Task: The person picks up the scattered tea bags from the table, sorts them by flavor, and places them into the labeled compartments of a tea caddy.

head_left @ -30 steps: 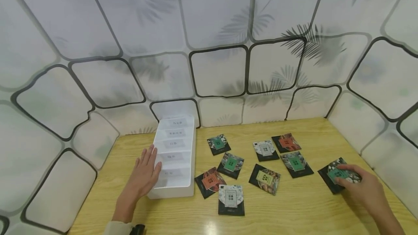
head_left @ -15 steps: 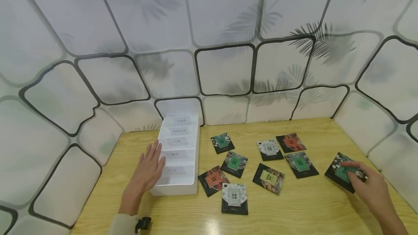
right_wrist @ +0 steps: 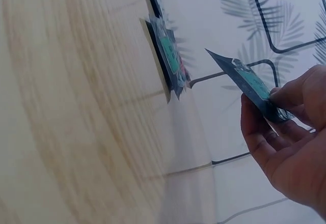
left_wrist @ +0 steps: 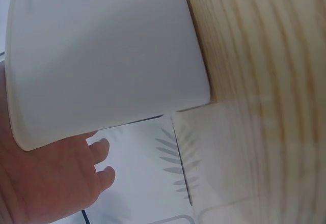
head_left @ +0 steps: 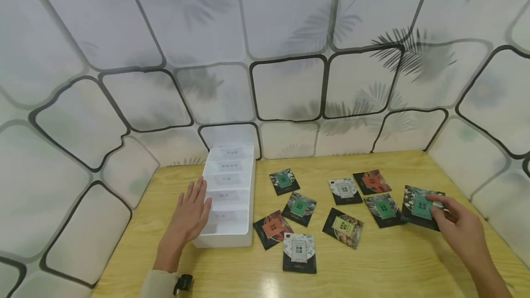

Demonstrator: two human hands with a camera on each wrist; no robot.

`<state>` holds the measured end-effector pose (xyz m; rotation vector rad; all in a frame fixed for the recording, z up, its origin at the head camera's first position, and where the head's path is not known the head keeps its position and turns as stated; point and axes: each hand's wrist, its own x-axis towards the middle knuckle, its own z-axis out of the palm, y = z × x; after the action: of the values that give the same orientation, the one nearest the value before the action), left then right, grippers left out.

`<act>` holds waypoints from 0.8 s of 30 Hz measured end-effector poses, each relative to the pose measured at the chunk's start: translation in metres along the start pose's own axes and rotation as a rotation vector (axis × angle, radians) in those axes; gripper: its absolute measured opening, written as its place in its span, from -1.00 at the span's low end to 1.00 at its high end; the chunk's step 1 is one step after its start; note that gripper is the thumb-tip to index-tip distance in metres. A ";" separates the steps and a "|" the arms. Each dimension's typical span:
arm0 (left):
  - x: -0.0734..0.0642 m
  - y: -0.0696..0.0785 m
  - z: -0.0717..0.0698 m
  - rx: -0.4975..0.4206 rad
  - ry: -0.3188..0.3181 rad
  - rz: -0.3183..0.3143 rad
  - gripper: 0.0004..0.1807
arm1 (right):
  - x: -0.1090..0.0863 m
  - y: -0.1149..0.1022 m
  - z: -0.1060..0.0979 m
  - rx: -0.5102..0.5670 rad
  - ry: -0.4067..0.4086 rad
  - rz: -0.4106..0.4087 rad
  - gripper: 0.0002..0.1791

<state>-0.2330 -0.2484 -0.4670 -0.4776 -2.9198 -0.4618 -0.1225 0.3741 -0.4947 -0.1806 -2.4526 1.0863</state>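
Between thumb and fingers my right hand (head_left: 461, 226) pinches a flat packet with a green label (head_left: 422, 206) by its right edge. In the right wrist view this green-label packet (right_wrist: 252, 86) is held up off the table, tilted. My left hand (head_left: 188, 213) rests with straight fingers along the left side of a white divided box (head_left: 250, 215), whose compartments bear small printed labels. The left wrist view has the white box wall (left_wrist: 107, 61) covering part of the left hand (left_wrist: 56, 178). Another green-label packet (head_left: 383, 208) lies just left of the held one.
Several packets lie spread on the wooden table (head_left: 352, 275): a grey-label packet (head_left: 299, 252), an orange-label packet (head_left: 273, 229), a yellow-label packet (head_left: 343, 227) and a red-label packet (head_left: 371, 182) among them. A patterned curtain-like wall (head_left: 285, 91) encloses the table's back and sides.
My right hand has lifted the green-label packet off the table and moved it leftward, close to the neighbouring green-label packet. The left hand stays at the box; the view has shifted slightly.
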 end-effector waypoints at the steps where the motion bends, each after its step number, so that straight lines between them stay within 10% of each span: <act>1: 0.001 0.001 0.001 0.000 -0.001 0.001 -0.35 | 0.001 -0.001 0.000 0.000 0.002 -0.010 -0.61; 24: 0.005 -0.006 -0.002 -0.003 -0.042 -0.015 -0.32 | 0.012 -0.043 0.029 0.089 0.006 -0.092 -0.64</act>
<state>-0.2392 -0.2531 -0.4656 -0.4712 -2.9659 -0.4632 -0.1437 0.3287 -0.4758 -0.0431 -2.3774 1.1500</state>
